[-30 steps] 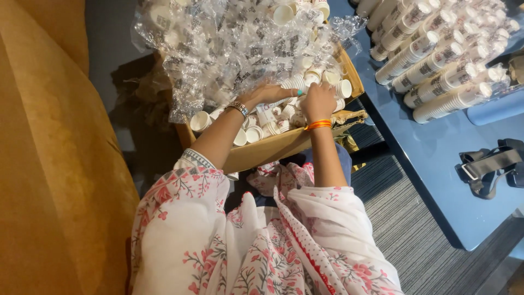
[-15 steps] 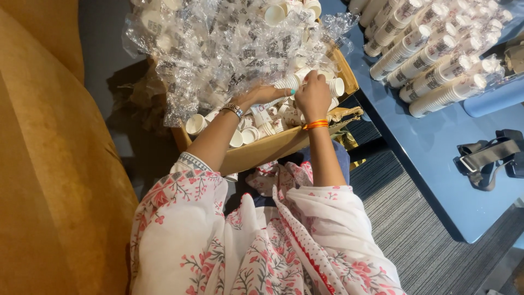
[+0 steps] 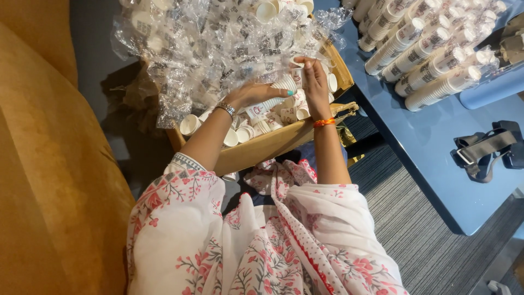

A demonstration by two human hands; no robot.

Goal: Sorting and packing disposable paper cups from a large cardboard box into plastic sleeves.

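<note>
So that short stack of white paper cups [image 3: 278,93] you're working on is sitting right over the open cardboard box [image 3: 273,146], sideways, with its rims pointing toward your right hand. Judging by how things are lying, you're only partway in: there are a bunch of loose cups [image 3: 248,131] scattered on the bottom of the box, a big heap of crinkled clear plastic wrap [image 3: 213,49] piled over its far side with more cups tangled in it, and meanwhile a whole bank of sleeved cup stacks [image 3: 426,52] is lying neat on the blue table [image 3: 436,158] off to your right. So plenty's already stacked up over there, and plenty's waiting in the box. Grip-wise, your left hand [image 3: 248,94] is curling loosely around the stack from the near side, fingers half closed and touching it, thumb hidden so I can't tell how tight it is. Your right hand [image 3: 315,82] is coming at the rim end, fingertips bunching together and pinching at the top cup, not spread at all. A black strap with a buckle [image 3: 483,153] is lying further along the table, well apart from everything.
</note>
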